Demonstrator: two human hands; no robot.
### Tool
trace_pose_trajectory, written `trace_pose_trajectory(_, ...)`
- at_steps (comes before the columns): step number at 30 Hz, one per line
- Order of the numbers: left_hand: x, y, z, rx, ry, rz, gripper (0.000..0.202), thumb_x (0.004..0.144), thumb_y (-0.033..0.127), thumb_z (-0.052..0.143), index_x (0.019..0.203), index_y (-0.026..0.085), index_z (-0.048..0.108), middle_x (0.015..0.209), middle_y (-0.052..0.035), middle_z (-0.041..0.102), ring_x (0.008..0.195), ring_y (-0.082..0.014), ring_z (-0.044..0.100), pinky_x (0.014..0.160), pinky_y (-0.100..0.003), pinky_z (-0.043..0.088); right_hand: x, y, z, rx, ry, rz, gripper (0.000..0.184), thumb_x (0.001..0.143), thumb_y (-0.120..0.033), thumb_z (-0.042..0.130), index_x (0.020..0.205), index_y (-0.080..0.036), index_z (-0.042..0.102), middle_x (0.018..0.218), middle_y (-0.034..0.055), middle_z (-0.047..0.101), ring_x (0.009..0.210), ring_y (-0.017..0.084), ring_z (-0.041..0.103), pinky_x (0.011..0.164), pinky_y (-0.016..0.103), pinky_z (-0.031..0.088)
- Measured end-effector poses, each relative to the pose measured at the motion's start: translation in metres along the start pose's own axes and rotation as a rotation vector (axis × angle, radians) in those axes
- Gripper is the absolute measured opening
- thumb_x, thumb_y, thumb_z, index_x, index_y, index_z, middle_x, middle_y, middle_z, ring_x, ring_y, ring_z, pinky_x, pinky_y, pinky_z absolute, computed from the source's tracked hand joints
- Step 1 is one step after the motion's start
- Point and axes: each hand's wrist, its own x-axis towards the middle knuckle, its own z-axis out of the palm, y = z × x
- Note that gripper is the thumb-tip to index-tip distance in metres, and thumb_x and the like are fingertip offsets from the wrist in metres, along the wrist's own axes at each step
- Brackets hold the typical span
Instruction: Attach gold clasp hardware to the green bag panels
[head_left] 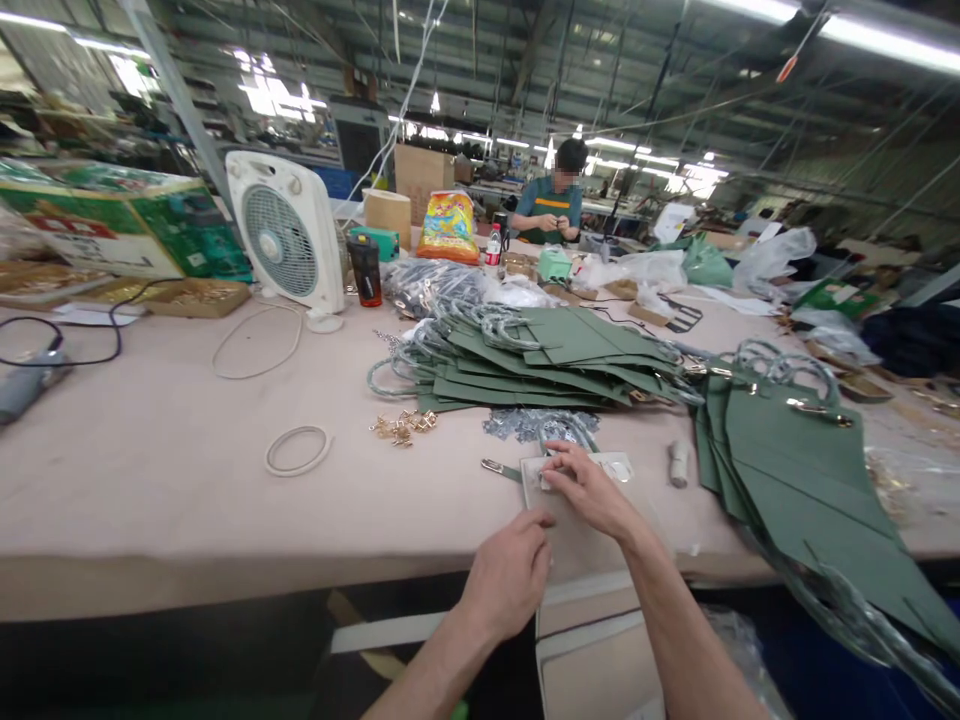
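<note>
A beige-lined bag piece (pixel 592 545) lies in front of me and hangs over the table's near edge. My left hand (pixel 510 570) is closed, with curled fingers at the piece's left edge; what they grip is hidden. Over its upper part, my right hand (pixel 589 490) has thumb and fingers drawn together on something small I cannot make out. A green strap with a metal end (pixel 495 467) sticks out to the left. Just beyond is a pile of small silver metal pieces (pixel 517 424), and gold-coloured fittings (pixel 405 427) lie to the left.
Stacked green bag pieces (pixel 555 360) with wrapped handles lie behind my hands. More green bags (pixel 795 440) drape over the edge at right. A tape roll (pixel 298 451), a fan (pixel 285 235) and a tumbler (pixel 365 270) stand left. A person (pixel 551 205) works across the table.
</note>
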Motion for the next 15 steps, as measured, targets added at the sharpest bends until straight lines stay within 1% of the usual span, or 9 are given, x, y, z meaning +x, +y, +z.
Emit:
trace_pose_trajectory(6,-0.002,0.001,0.003,0.017,0.021,-0.01,0.024,0.099,0.016,0.044,0.087,0.022,0.064,0.139,-0.0028,0.064,0.112,-0.0196,0.069,0.1,-0.033,0.052,0.006,0.01,0.002,-0.024,-0.045,0.004,0.02,0.093,-0.037,0.062,0.082,-0.022,0.071,0.139,0.0099,0.057,0.138,0.027,0.048,0.119,0.046,0.032)
trace_pose_trajectory(15,-0.001,-0.001,0.004,0.017,0.027,-0.012,0.023,0.098,0.014,0.045,0.089,0.021,0.066,0.139,-0.0051,0.064,0.11,-0.0209,0.07,0.098,-0.035,0.054,0.011,0.015,0.004,-0.093,-0.047,-0.027,0.019,0.095,-0.033,0.06,0.085,-0.022,0.072,0.137,0.0095,0.059,0.132,0.026,0.052,0.117,0.047,0.033)
